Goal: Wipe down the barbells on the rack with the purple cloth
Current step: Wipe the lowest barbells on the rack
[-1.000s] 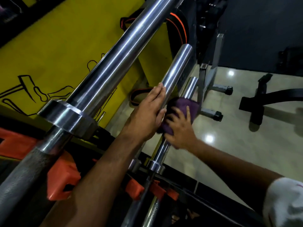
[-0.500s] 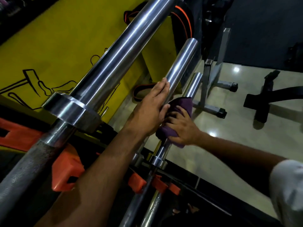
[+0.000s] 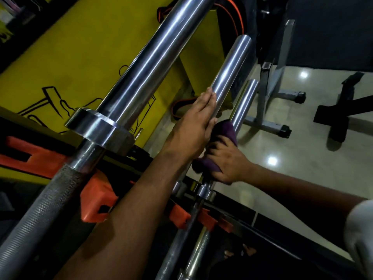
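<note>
Three chrome barbells lie side by side on a rack with orange holders (image 3: 96, 199). The nearest barbell (image 3: 141, 67) runs up across the view, with its collar at the left. My left hand (image 3: 193, 128) rests flat, fingers straight, against the sleeve of the middle barbell (image 3: 232, 67). My right hand (image 3: 226, 160) grips the purple cloth (image 3: 226, 132), wrapped round the sleeve of the lowest barbell (image 3: 246, 102) just above its collar. The cloth hides that stretch of sleeve.
A yellow wall panel (image 3: 80, 57) with black line drawings stands behind the rack. A black and orange strap (image 3: 232, 13) hangs at the top. On the glossy tiled floor (image 3: 302, 158) stand a grey metal stand (image 3: 268, 98) and a black bench base (image 3: 343, 112).
My right hand has slid the purple cloth down the lowest sleeve toward its collar, leaving more bare sleeve above. My left hand stays flat on the middle sleeve.
</note>
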